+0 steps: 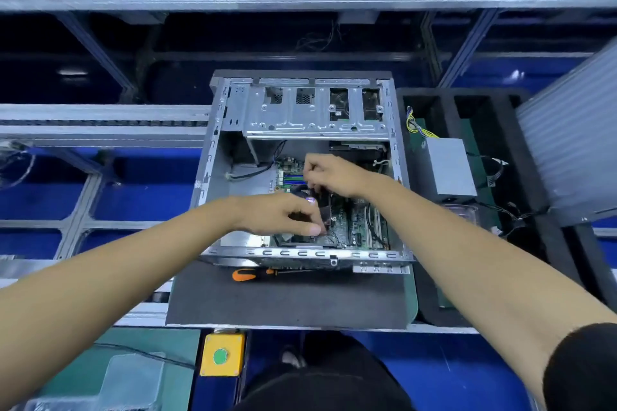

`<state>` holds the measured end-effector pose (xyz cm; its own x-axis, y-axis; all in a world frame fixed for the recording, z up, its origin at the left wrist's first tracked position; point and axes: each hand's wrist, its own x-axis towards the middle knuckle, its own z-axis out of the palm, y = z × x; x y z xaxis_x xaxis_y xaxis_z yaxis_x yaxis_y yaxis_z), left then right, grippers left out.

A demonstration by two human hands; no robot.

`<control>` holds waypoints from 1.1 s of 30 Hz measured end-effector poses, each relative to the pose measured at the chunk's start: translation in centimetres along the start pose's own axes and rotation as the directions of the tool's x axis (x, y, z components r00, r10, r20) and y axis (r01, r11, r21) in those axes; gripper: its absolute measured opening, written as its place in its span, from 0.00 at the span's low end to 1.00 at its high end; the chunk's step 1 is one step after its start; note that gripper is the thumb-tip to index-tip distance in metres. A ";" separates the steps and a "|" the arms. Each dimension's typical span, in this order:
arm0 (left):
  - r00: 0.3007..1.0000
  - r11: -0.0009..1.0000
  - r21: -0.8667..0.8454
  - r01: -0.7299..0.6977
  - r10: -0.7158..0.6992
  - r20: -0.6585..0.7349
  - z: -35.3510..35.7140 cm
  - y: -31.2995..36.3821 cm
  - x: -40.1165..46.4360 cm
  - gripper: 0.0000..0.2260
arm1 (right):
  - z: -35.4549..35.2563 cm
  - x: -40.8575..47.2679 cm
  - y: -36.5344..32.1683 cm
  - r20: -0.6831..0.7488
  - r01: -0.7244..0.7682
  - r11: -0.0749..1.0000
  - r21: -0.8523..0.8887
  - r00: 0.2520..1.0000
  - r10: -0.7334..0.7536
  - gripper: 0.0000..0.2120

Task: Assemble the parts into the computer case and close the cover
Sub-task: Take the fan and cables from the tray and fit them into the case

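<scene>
So both hands, left hand (pixel 283 215) and right hand (pixel 329 173), pinch the dark cooler fan (pixel 315 207) over the motherboard (pixel 354 223) inside the computer case (pixel 213 157); looks light but fragile, so grip its edges.

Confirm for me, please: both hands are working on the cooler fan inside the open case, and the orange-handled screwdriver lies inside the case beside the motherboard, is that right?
Not quite. The head view shows the orange-handled screwdriver lying outside the open case, on the dark mat in front of it. The rest holds: the left hand and right hand both work on the cooler fan over the motherboard.
</scene>
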<state>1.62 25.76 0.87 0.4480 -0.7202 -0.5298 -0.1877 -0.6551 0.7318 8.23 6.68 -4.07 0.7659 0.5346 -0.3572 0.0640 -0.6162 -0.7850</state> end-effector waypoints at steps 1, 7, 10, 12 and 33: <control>0.999 1.000 -0.008 -0.015 0.015 0.038 0.2 -0.2 -0.5 0.12 | 0.4 -0.6 0.1 -0.032 -0.005 1.000 -0.014 0.999 0.005 0.05; 0.996 0.995 0.044 -0.087 0.088 -0.031 1.6 -0.8 -1.7 0.07 | 2.5 -3.5 -0.5 -0.100 -0.017 1.000 -0.002 0.995 0.017 0.04; 0.995 0.982 0.166 -0.093 0.098 -0.021 1.4 -0.7 -1.9 0.09 | 3.6 -4.8 -0.7 -0.114 -0.046 0.998 0.047 0.992 0.051 0.05; 0.995 0.965 0.246 -0.089 0.096 -0.018 1.4 -0.5 -1.6 0.10 | 4.4 -5.7 -0.7 -0.128 -0.068 0.993 0.100 0.988 0.081 0.07; 0.943 0.989 0.127 -0.077 0.114 -0.312 -4.5 12.7 6.6 0.12 | -6.6 -13.0 1.8 -0.721 0.243 0.924 0.294 0.692 0.047 0.04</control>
<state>6.17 13.74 8.58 0.6738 -0.6826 -0.2827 -0.3310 -0.6210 0.7105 2.63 -5.19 2.49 0.9938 -0.0760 0.0807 0.0575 -0.2693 -0.9613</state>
